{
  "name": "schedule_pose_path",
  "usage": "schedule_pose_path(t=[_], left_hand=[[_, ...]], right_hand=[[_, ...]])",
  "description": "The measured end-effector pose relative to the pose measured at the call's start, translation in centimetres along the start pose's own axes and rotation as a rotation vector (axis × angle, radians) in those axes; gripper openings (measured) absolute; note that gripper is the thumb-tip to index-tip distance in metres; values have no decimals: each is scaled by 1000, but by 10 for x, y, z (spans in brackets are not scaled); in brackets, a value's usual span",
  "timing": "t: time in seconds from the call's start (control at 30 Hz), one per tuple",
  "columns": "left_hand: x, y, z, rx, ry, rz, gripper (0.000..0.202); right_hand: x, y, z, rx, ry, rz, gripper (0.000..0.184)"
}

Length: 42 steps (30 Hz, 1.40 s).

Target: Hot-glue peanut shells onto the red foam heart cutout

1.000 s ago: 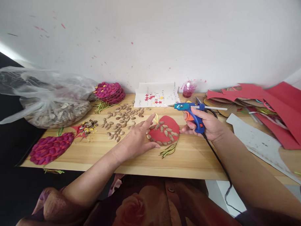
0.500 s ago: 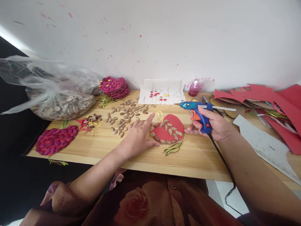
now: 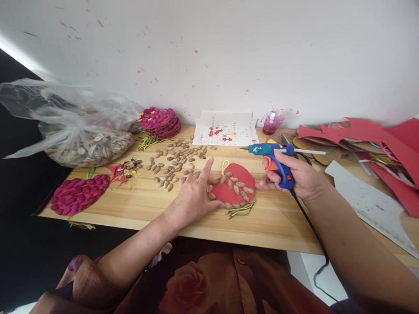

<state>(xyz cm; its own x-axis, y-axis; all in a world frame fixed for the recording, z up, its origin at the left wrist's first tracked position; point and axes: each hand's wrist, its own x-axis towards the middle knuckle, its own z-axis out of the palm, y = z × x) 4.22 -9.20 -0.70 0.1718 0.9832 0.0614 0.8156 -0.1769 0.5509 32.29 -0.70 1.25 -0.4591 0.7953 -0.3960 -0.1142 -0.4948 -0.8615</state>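
Left hand (image 3: 194, 194) spreads wide at the disc's (image 3: 225, 191) edge, right hand (image 3: 300, 176) grips the gun (image 3: 264, 149) — best to nudge gently, seeds (image 3: 236, 189) undisturbed, nozzle (image 3: 243, 148) well clear.

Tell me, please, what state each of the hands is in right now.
Left hand: open, thumb and fingers spread at the left side of the red disc.
Right hand: closed, holding the blue glue gun.

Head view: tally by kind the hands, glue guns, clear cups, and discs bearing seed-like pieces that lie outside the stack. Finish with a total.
Hands: 2, left hand and right hand
Glue gun: 1
Clear cup: 1
Discs: 2, red disc by the hands and purple-covered disc
Total: 6
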Motion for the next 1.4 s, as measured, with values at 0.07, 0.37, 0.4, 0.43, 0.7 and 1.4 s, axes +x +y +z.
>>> schedule_pose_path(t=[0.07,0.37,0.4,0.43,0.7,1.4], left_hand=[[-2,1,2,32,23,-29,112],[-1,-3,2,142,48,26,84],[3,-4,-1,136,34,46,74],[8,-5,-5,127,27,73,66],[91,-4,-3,144,-40,264,74],[66,-19,-43,206,-48,82,61]], right_hand=[[1,1,0,13,-17,-15,37],[4,2,-2,48,-2,-66,36],[4,2,-2,42,-1,-68,36],[3,1,-2,34,2,-67,37],[5,3,-4,18,11,-74,38],[5,4,-4,56,-4,-78,39]])
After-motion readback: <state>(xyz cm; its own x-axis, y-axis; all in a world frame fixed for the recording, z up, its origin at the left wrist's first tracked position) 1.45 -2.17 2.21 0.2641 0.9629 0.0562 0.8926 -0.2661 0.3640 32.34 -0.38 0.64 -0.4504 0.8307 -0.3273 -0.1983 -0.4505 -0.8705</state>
